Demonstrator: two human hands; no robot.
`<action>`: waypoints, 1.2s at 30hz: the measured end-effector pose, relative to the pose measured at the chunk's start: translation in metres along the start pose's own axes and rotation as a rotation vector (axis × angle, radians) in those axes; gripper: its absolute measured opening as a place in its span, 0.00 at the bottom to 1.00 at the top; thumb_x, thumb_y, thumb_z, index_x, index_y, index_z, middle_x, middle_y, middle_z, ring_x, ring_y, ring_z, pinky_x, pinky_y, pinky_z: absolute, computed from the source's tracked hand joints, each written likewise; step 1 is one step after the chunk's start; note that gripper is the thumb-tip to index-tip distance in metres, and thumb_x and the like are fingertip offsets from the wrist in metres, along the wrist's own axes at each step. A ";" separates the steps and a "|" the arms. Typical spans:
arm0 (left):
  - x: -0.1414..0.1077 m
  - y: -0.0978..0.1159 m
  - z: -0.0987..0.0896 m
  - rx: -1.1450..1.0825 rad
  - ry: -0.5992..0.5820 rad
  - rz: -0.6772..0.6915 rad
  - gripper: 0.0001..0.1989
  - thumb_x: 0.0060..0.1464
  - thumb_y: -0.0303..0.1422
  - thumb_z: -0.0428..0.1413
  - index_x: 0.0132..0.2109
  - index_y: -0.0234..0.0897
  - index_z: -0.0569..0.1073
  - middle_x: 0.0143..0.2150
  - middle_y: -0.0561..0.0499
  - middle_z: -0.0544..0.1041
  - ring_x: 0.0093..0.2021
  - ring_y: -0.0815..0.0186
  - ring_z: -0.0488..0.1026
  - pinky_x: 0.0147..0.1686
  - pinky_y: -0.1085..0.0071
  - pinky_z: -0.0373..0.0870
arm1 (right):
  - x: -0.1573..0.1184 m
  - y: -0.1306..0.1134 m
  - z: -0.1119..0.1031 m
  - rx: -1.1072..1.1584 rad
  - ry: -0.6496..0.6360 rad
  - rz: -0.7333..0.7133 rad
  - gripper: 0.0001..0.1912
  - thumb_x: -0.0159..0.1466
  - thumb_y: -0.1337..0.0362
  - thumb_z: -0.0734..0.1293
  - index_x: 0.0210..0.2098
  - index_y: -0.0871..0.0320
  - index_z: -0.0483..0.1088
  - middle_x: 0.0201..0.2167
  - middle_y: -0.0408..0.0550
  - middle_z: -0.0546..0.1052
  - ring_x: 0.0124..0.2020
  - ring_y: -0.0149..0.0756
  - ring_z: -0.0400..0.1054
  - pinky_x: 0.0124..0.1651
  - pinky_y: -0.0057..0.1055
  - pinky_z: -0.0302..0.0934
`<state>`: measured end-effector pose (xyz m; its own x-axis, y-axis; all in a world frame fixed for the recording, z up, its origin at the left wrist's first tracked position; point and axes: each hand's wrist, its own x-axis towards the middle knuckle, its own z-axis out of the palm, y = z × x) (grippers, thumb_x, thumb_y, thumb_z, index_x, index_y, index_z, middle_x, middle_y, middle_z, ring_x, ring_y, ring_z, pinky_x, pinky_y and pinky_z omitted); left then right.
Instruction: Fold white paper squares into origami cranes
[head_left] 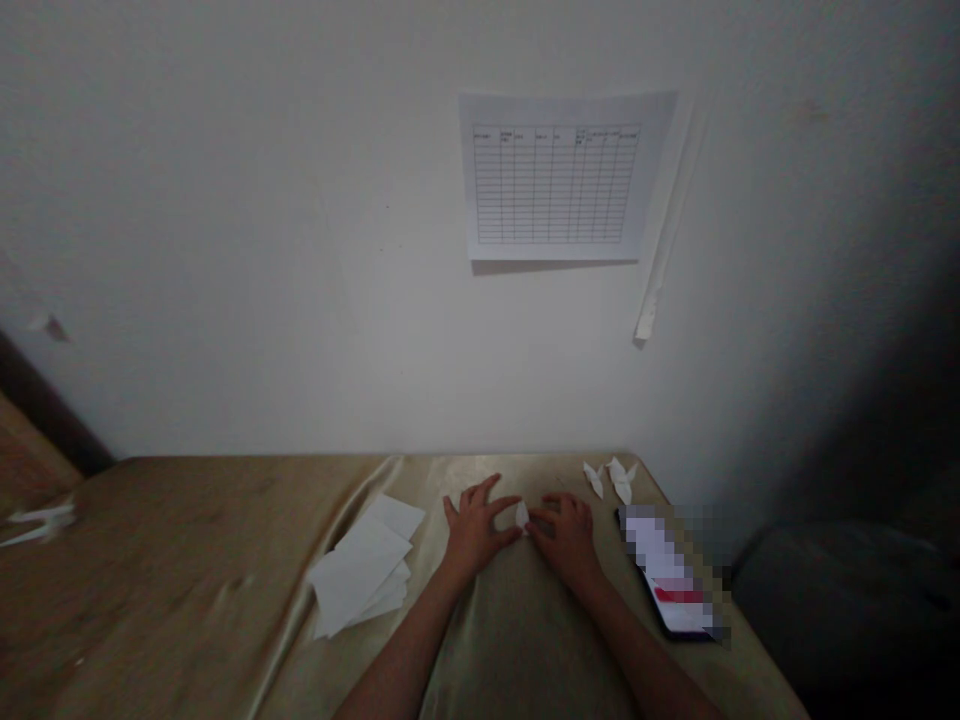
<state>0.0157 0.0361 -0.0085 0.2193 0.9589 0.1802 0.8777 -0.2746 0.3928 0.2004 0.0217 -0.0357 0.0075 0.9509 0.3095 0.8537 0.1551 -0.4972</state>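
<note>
Two bare hands meet at a small folded paper on a satin-like cloth (187, 570), and we look down on them from the worker's own viewpoint. We see the left hand (478, 527) with its fingers spread wide, thumb and forefinger forming an open curve whose tips come up to the near and far ends of the folded paper (523, 517). The right hand (566, 532) is more bent, its thumb and forefinger at the opposite edge; we cannot tell whether those tips pinch the paper or merely press it. Meeting it from both sides probably keeps so light a piece from sliding. To the left we find a fanned pile of white sheets (364, 570), perhaps set there so that single sheets lift easily. Beyond the right hand stand two folded shapes (620, 480), near the table's far corner and, we judge, clear of the elbows. A phone (679, 612) lies beside the right forearm, its lit screen up, seemingly angled for a glance. On the wall (300, 250) above, we note a printed chart (555, 185).
</note>
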 end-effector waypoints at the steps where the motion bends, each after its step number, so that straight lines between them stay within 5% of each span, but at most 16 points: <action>1: 0.000 0.000 0.000 -0.011 0.014 0.010 0.27 0.48 0.42 0.67 0.55 0.70 0.72 0.72 0.58 0.58 0.68 0.46 0.56 0.62 0.25 0.36 | 0.001 0.002 0.001 0.014 0.007 -0.011 0.09 0.62 0.58 0.70 0.42 0.43 0.80 0.52 0.49 0.74 0.58 0.48 0.60 0.62 0.46 0.49; 11: 0.001 -0.003 -0.003 -0.119 0.152 0.060 0.18 0.46 0.36 0.69 0.46 0.61 0.80 0.66 0.56 0.68 0.65 0.51 0.61 0.65 0.34 0.39 | 0.002 0.009 0.009 0.126 0.040 -0.066 0.04 0.60 0.61 0.71 0.34 0.48 0.81 0.48 0.48 0.77 0.56 0.47 0.62 0.61 0.45 0.49; 18: 0.002 -0.003 0.001 -0.145 0.196 0.069 0.19 0.47 0.36 0.69 0.48 0.59 0.79 0.65 0.54 0.69 0.65 0.52 0.62 0.66 0.38 0.44 | 0.004 0.007 0.007 0.232 0.016 -0.062 0.06 0.60 0.63 0.69 0.36 0.52 0.78 0.44 0.48 0.79 0.55 0.47 0.65 0.63 0.47 0.47; 25: 0.004 -0.001 0.003 -0.168 0.118 0.023 0.12 0.49 0.40 0.67 0.43 0.56 0.82 0.67 0.55 0.68 0.64 0.49 0.62 0.66 0.38 0.47 | 0.001 0.002 0.003 0.353 0.046 -0.035 0.05 0.59 0.62 0.69 0.34 0.53 0.77 0.45 0.50 0.79 0.53 0.47 0.70 0.68 0.55 0.39; 31: 0.003 0.000 0.005 -0.204 0.122 0.025 0.07 0.51 0.35 0.65 0.39 0.53 0.83 0.66 0.55 0.68 0.65 0.51 0.61 0.67 0.37 0.45 | 0.001 0.002 0.003 0.457 -0.009 -0.018 0.14 0.59 0.62 0.69 0.45 0.51 0.76 0.42 0.46 0.81 0.48 0.45 0.73 0.69 0.58 0.32; 36: 0.003 0.000 0.005 -0.246 0.135 -0.016 0.06 0.51 0.34 0.65 0.37 0.52 0.83 0.65 0.54 0.69 0.65 0.52 0.63 0.66 0.38 0.47 | 0.000 0.001 0.000 0.364 0.002 -0.014 0.09 0.59 0.60 0.69 0.39 0.49 0.80 0.48 0.49 0.79 0.58 0.49 0.65 0.66 0.54 0.44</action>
<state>0.0180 0.0396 -0.0121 0.1330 0.9496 0.2840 0.7470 -0.2843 0.6010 0.2009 0.0222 -0.0364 -0.0016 0.9475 0.3197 0.6120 0.2538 -0.7490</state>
